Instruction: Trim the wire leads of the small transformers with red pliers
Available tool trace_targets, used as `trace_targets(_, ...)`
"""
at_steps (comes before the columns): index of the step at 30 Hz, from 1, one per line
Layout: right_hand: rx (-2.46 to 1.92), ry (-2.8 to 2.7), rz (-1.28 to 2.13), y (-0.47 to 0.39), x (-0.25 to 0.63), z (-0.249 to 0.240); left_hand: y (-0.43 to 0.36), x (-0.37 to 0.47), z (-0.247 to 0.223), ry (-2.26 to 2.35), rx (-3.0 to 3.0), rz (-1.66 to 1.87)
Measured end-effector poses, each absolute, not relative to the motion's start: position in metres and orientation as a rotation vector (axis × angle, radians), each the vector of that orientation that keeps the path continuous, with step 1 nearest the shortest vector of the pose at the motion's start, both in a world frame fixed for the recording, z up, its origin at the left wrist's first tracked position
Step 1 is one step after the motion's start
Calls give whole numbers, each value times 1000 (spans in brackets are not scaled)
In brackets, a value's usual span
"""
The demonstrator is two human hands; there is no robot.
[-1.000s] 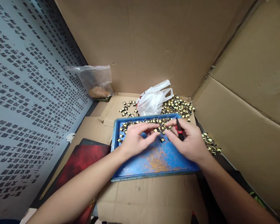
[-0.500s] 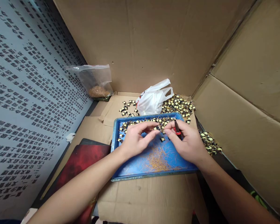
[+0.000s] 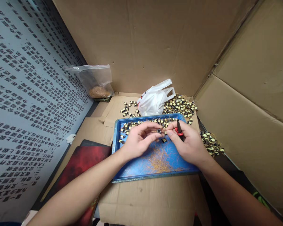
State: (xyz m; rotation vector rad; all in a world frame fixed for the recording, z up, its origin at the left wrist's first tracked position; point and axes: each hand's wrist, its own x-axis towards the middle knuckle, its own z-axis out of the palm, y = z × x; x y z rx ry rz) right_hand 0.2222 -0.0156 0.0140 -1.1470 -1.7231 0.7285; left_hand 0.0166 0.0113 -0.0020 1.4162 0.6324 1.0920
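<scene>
Over the blue tray (image 3: 134, 178), my left hand (image 3: 141, 138) pinches a small wire-wound coil (image 3: 158, 131) between thumb and fingertips. Thin copper wires stick out from the coil towards my right hand (image 3: 187, 141). That hand is closed around small red-handled cutters (image 3: 180, 132), their dark tip pointing up and away. Its thumb and forefinger also pinch at the wires. Another coil (image 3: 164, 140) lies in the tray just below the fingertips. Copper wire clippings (image 3: 160, 161) are heaped in the near part of the tray, and several yellow-taped coils (image 3: 126, 126) line its far side.
Behind the tray are a white plastic bag (image 3: 153, 100) and a large pile of coils (image 3: 180, 105). More coils (image 3: 212, 144) lie to the right. A clear bag of copper-coloured scraps (image 3: 99, 92) stands back left. Cardboard walls (image 3: 155, 40) enclose the back and right.
The coil in my left hand has turned, its yellow face no longer showing and a darker side visible. Both hands stay almost in place, the cutters still in the right.
</scene>
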Motion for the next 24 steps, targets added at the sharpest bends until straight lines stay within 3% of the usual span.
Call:
trace_targets(4,-1183,-1574,768,-7,233,8,12,15,-3,603,1446,1143)
trace_targets(10,-1057,-1549,1095,-8,230,11,19,11,-2,652,1874,1246)
trace_targets(24,-1089,-1663,938,-10,222,18,18,10,5,719,2055,1297)
